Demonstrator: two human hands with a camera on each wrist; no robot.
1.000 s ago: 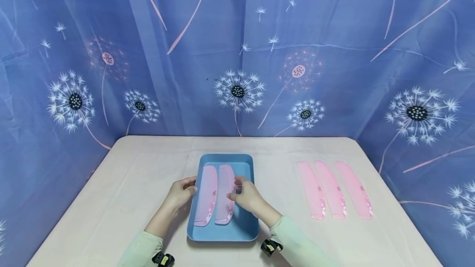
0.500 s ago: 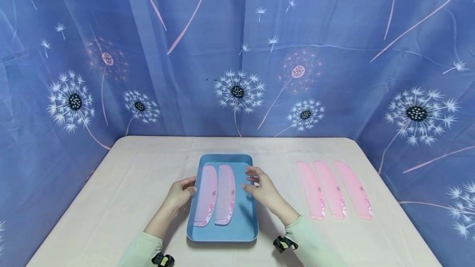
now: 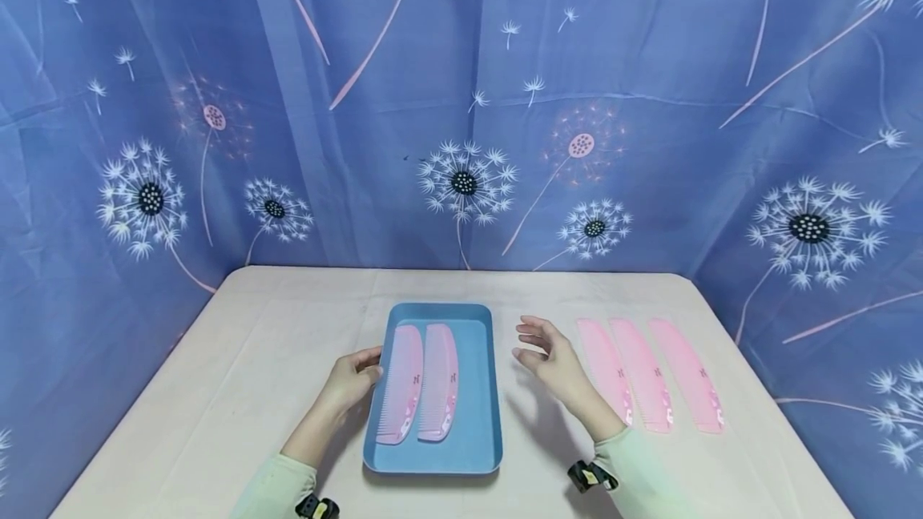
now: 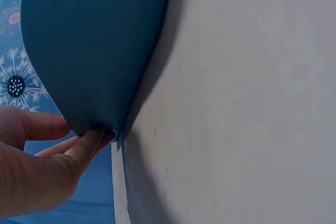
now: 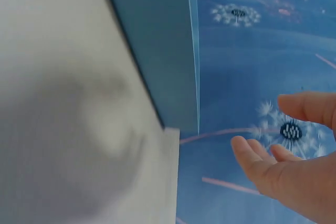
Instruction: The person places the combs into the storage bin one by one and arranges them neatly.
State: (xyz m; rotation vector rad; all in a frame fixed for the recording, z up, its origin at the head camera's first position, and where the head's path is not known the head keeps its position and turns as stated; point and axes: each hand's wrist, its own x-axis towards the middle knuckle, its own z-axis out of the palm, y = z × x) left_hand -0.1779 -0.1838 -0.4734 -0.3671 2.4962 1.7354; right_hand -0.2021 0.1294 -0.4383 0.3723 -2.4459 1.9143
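Observation:
A blue tray (image 3: 476, 423) lies on the table with two pink combs in it, a left comb (image 3: 401, 383) and a right comb (image 3: 438, 383), side by side, teeth to the left. My left hand (image 3: 348, 381) grips the tray's left side; in the left wrist view its thumb is at the rim and its fingers (image 4: 86, 148) are against the outer wall. My right hand (image 3: 551, 359) is in the air right of the tray, holding nothing, thumb and fingers apart. Beyond it lie three more pink combs, the nearest comb (image 3: 602, 355) partly hidden by the right forearm.
The middle comb (image 3: 642, 375) and the far right comb (image 3: 687, 375) lie in a row on the pale table (image 3: 288, 319). A blue curtain (image 3: 360, 207) with dandelion prints encloses the table at the back and both sides.
My right hand has let go of the right comb in the tray and moved right, out past the tray's edge. The left hand stays at the tray's left side.

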